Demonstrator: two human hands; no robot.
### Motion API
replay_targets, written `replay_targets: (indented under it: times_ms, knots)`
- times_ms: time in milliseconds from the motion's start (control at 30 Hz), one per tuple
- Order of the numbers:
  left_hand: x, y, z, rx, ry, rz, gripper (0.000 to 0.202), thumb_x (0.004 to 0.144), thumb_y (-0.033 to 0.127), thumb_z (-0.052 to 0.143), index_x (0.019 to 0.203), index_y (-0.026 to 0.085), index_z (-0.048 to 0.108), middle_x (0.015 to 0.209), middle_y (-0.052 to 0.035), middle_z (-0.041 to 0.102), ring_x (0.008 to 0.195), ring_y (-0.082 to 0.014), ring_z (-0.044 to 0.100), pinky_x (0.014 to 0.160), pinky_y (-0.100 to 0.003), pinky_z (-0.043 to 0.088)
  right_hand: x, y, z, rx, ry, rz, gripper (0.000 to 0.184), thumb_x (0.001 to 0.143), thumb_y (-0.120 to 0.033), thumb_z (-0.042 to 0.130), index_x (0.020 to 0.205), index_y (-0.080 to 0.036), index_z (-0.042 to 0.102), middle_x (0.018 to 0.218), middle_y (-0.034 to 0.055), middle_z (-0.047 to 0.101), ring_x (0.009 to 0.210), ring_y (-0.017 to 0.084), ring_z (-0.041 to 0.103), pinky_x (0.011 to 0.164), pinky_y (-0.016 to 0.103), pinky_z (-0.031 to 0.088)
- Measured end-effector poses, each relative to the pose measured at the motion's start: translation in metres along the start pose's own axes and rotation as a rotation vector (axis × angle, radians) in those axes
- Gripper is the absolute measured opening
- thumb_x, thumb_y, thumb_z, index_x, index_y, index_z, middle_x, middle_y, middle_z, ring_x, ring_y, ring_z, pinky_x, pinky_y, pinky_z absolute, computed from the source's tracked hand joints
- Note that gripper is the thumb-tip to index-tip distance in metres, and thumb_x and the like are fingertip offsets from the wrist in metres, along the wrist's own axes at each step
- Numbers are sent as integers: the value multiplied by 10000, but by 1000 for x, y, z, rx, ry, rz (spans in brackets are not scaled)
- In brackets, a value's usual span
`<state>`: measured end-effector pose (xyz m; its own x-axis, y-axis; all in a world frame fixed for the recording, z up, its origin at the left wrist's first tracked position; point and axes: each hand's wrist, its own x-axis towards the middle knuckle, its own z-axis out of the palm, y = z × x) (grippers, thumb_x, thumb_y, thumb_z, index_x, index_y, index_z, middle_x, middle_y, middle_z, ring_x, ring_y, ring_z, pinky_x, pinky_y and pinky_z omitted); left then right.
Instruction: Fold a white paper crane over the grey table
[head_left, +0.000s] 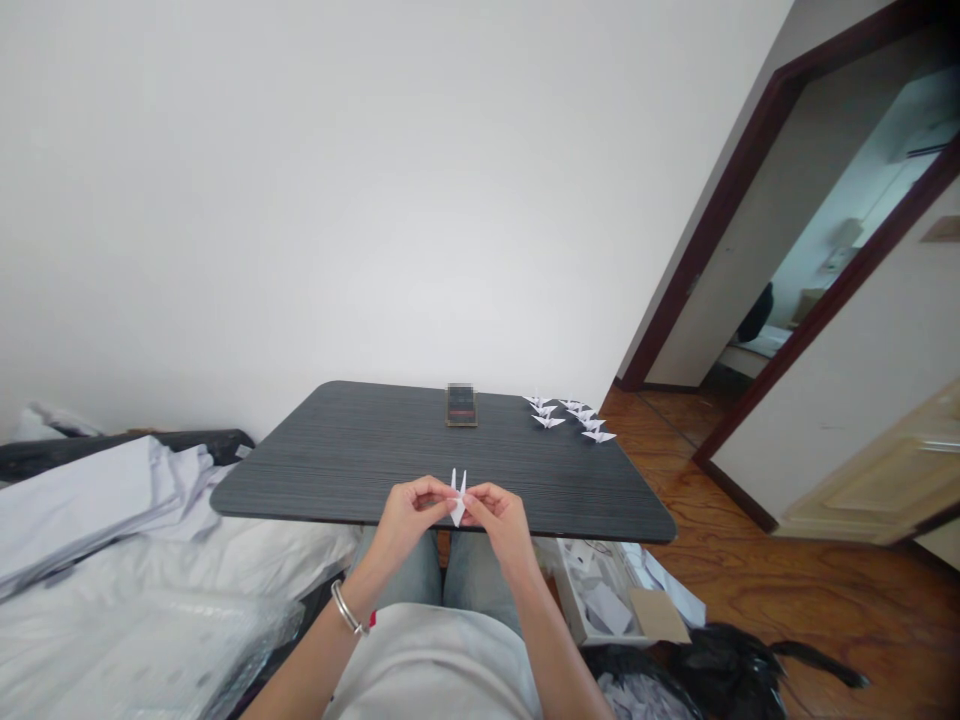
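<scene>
The left hand [409, 520] and right hand [501, 525] were close together at the near edge of the dark table [300, 450], with the folded paper [457, 498] between them; a hand had room to pass forward over the tabletop toward the small blurred stand [461, 405]; the paper cranes [570, 417] stood in the way further right; white bedding [150, 540] crowded the left side; a cardboard box [592, 600] and a black plastic bag [720, 670] blocked the low right.

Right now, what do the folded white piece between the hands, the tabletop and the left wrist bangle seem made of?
The folded piece: matte white paper, sharply creased. The tabletop: probably dark grey laminate, finely streaked like wood grain. The bangle: shiny silvery metal, which metal unclear.
</scene>
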<state>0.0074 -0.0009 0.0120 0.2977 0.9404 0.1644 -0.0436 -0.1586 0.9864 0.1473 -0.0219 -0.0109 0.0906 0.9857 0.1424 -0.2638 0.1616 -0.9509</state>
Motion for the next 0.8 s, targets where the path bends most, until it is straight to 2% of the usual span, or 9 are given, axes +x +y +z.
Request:
replay_targets:
  times_ms: [233,433,533,800]
  knots:
    - [0,-2,-1,-19,4,-47,127,613,199,695,708,118,671,693,-48,689,669,-165,628,663,-261,493,-1,-1,0,-65,22,-25,192,628,-335,697,667,-148,669,575,19,670,521,150,615,543,277,529]
    - [0,0,1,-19,5,-37,160,622,246,694,707,114,665,683,-51,690,649,-171,629,648,-271,498,-1,-1,-1,-120,6,-68,180,663,-333,674,696,-155,674,600,23,676,549,172,628,576,308,536]
    - [1,0,1,-58,3,-29,171,650,275,674,711,115,664,680,-48,690,633,-162,624,642,-265,492,-1,-1,-2,-113,5,-75,170,673,-322,667,702,-155,669,615,25,678,567,175,631,583,307,534]
    - [1,-2,0,-78,36,-45,168,599,240,714,684,117,636,650,-36,672,600,-146,611,608,-249,482,-3,-3,-1,-147,-1,-99,126,694,-281,646,702,-159,678,611,22,672,567,165,618,581,288,519]
